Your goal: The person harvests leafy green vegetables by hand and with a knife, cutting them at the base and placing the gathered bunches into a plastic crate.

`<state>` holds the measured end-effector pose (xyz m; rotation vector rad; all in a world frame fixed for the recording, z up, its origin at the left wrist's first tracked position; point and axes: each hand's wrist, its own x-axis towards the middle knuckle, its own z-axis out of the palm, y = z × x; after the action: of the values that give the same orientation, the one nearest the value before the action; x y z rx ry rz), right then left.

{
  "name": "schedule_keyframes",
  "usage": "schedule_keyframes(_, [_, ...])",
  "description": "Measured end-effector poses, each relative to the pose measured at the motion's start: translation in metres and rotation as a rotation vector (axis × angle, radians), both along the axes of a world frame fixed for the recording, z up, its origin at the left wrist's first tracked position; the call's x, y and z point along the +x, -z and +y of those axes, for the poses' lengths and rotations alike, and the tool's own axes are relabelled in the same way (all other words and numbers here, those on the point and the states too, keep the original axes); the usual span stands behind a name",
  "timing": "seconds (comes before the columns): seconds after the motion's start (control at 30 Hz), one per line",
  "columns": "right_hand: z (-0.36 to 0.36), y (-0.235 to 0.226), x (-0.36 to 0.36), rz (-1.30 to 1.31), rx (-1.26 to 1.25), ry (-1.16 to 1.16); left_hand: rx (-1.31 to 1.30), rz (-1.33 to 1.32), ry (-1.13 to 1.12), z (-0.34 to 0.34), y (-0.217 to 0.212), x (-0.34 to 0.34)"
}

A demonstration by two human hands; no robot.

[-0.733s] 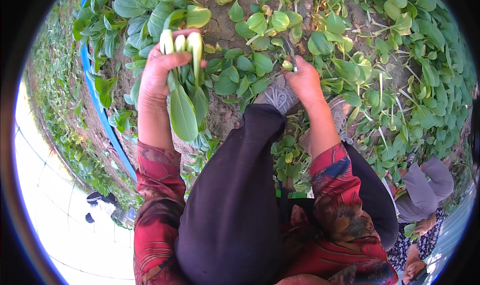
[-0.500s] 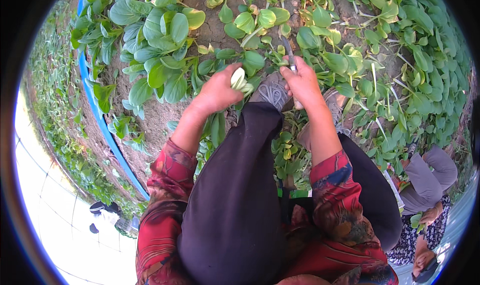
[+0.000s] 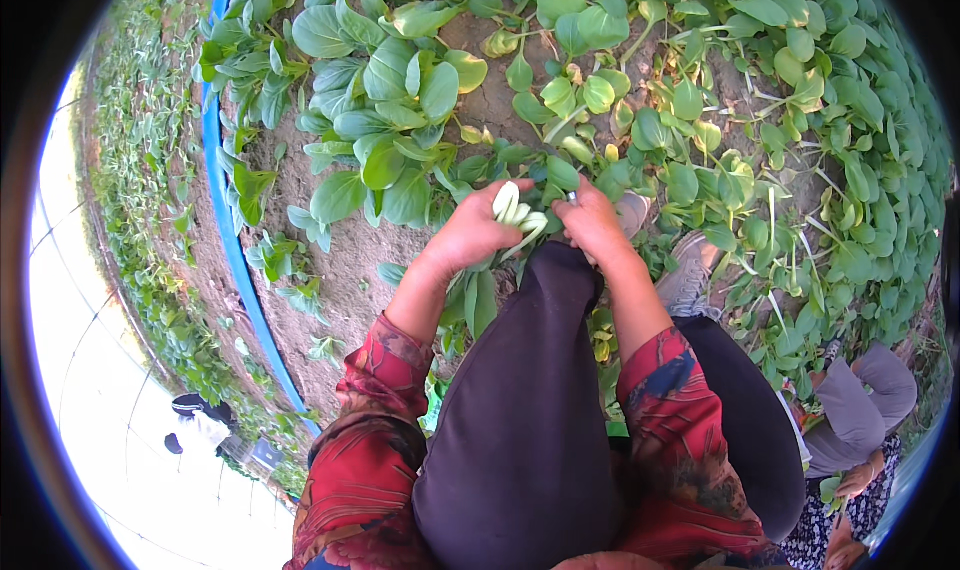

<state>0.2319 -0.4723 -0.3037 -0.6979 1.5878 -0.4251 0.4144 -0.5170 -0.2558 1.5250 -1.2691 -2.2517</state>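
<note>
Seen from the head camera, the person crouches over a bed of leafy greens [image 3: 400,100], both forearms in red patterned sleeves [image 3: 370,440] coming up from the lower edge on either side of a dark-trousered knee [image 3: 530,400].

The left hand [image 3: 470,235] sits just left of the frame's centre, fingers curled shut around a bunch of cut greens [image 3: 518,213]. The pale white stalk ends stick up past the fingertips toward the centre of the frame, while the green leaves hang down below the wrist, beside the knee. The right hand [image 3: 592,222] is just to the right of it, almost touching the stalk ends. Its fingers are bent and closed together over something small at the fingertips, pressed among the leaves; what it grips is too hidden to tell.

Bare brown soil [image 3: 340,260] lies to the left of the hands, edged by a blue pipe [image 3: 225,220] curving down the left side. A grey shoe [image 3: 690,275] shows to the right of the knee. In the lower right corner another person in grey bends over the plants [image 3: 860,410].

Compared with half a second ago, the left hand has moved right, closer to the right hand, and the stalk ends now stand nearly against the right fingers. A moment earlier again, that bunch was held far off at the upper left.
</note>
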Motion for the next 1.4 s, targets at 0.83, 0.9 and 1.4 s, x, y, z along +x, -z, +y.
schedule_keyframes(0.83, [-0.027, -0.083, -0.009, -0.206, -0.201, 0.231, -0.327, -0.157, -0.676, -0.118, 0.005, 0.027])
schedule_keyframes(0.9, [-0.022, -0.092, -0.001, -0.210, -0.161, 0.213, -0.384, -0.186, -0.634, -0.110, 0.010, 0.021])
schedule_keyframes(1.4, [-0.093, -0.027, 0.044, 0.039, -0.286, -0.128, -0.229, -0.122, -0.748, -0.107, 0.005, 0.040])
